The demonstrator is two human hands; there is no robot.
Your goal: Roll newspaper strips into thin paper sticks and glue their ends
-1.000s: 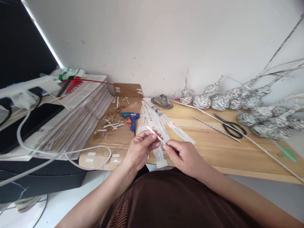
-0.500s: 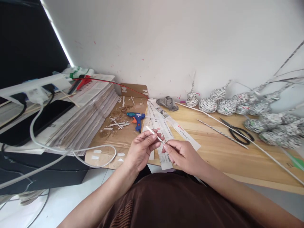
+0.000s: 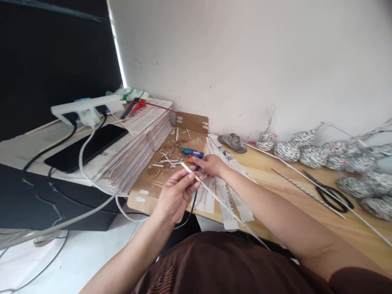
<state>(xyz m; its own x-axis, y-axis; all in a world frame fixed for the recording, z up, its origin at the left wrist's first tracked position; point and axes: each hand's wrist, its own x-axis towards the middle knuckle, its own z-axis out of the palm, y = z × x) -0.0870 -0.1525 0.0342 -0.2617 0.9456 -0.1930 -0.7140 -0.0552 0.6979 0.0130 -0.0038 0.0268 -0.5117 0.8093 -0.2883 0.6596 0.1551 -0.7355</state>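
Over the near edge of the tabletop (image 3: 266, 192), a slender white paper rod (image 3: 225, 206) is pinched between thumb and fingers of the left hand (image 3: 177, 192), its flat tip jutting just past that grip and its length slanting down toward the lap. The right hand (image 3: 212, 165) has its grip closed around the handle of a blue glue gun (image 3: 198, 154), just beyond the rod's tip. Paper scraps (image 3: 165, 160) lie on cardboard (image 3: 157, 183) near the nozzle; newspaper strips (image 3: 226, 196) spread beneath the rod. Farther right are scissors (image 3: 333, 199) and woven paper gourds (image 3: 286, 152). The left forearm rises from below, palm turned inward; the right forearm reaches across from the right, knuckles up.
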